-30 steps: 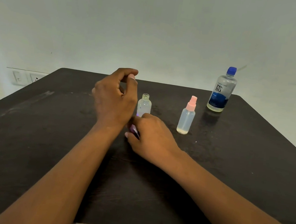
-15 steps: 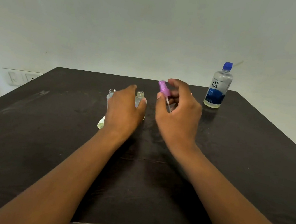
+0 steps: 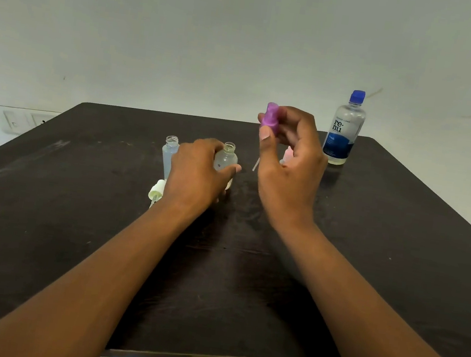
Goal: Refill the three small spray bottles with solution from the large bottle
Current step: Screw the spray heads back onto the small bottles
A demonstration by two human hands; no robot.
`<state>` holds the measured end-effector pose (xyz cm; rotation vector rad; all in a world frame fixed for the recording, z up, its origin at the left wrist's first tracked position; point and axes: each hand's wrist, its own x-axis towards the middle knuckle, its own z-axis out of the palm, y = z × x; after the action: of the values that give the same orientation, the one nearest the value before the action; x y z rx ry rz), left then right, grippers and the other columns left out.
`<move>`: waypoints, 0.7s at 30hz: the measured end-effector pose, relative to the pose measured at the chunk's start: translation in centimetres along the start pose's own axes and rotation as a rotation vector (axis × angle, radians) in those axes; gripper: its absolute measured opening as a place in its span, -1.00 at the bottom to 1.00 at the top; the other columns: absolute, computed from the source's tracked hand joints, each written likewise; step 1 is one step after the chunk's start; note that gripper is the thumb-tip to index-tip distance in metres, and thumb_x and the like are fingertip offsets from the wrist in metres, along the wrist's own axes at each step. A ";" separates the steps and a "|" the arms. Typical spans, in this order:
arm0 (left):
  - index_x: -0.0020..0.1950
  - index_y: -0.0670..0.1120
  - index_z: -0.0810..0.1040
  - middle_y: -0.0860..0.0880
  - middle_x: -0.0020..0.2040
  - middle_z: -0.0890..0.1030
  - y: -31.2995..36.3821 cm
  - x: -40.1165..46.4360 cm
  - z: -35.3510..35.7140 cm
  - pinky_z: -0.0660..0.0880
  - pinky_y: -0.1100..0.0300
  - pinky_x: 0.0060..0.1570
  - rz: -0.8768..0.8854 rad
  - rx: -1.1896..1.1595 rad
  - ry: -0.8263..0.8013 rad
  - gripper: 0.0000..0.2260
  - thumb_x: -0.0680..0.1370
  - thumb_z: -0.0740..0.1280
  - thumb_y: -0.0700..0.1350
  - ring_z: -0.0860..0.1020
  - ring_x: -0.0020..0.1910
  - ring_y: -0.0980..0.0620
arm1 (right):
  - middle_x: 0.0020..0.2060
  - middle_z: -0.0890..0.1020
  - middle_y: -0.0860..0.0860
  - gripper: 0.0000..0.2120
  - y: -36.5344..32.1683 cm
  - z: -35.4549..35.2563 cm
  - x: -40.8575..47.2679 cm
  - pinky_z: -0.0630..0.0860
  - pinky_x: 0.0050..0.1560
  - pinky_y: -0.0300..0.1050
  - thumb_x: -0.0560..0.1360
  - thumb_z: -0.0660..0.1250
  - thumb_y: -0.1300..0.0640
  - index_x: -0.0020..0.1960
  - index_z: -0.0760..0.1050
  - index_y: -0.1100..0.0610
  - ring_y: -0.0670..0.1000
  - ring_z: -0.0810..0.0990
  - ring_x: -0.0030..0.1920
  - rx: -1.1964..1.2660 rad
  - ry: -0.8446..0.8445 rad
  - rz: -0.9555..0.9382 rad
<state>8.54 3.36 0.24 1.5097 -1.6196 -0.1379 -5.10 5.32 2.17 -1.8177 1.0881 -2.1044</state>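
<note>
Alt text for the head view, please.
Right hand lifts a purple sprayer while left hand steadies an open small bottle; another open bottle, a white sprayer and a large capped bottle sit on the table.

A plain indoor room, which could be a home or an office: a dark wooden table [image 3: 73, 217] stands against a bare, off-white painted wall [image 3: 187, 37]. Wall switches and a socket [image 3: 26, 121] sit low at the left, just beyond the table's edge.
</note>
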 end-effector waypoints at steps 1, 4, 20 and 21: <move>0.20 -0.09 0.68 -0.05 0.03 0.74 0.3 -0.2 0.0 0.65 -0.09 -0.02 0.013 -0.027 -0.010 -0.62 0.49 0.56 0.10 0.70 -0.19 -0.10 | 0.09 0.72 0.02 -0.79 0.1 0.0 0.1 0.62 0.20 -0.14 0.62 0.37 0.26 0.25 0.54 0.21 -0.06 0.70 0.14 0.023 0.008 0.003; 0.22 -0.07 0.69 -0.03 0.07 0.74 1.0 -0.7 0.0 0.68 -0.08 -0.10 0.045 -0.041 -0.041 -0.58 0.47 0.56 0.14 0.69 -0.25 -0.05 | 0.13 0.71 0.06 -0.79 0.3 -0.1 0.3 0.62 0.26 -0.05 0.65 0.34 0.25 0.27 0.50 0.24 -0.02 0.70 0.21 0.096 0.037 0.014; 0.25 -0.06 0.69 0.02 0.08 0.75 2.1 -1.3 -0.7 0.68 0.00 -0.05 0.140 -0.098 -0.043 -0.57 0.47 0.56 0.14 0.64 -0.29 0.09 | 0.20 0.68 0.12 -0.80 0.5 0.0 0.5 0.59 0.29 -0.10 0.66 0.29 0.31 0.28 0.45 0.31 -0.01 0.68 0.28 0.163 0.005 0.020; 0.23 -0.06 0.70 0.02 0.05 0.75 2.2 -1.4 -0.8 0.68 -0.02 -0.07 0.146 -0.105 -0.038 -0.59 0.48 0.55 0.11 0.65 -0.30 0.08 | 0.20 0.69 0.10 -0.80 0.4 0.0 0.4 0.59 0.29 -0.11 0.67 0.31 0.29 0.28 0.46 0.29 -0.03 0.68 0.27 0.146 -0.020 0.028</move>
<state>7.23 5.42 1.31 1.3116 -1.7195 -0.1685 -5.36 4.79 2.28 -1.7428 0.9226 -2.0856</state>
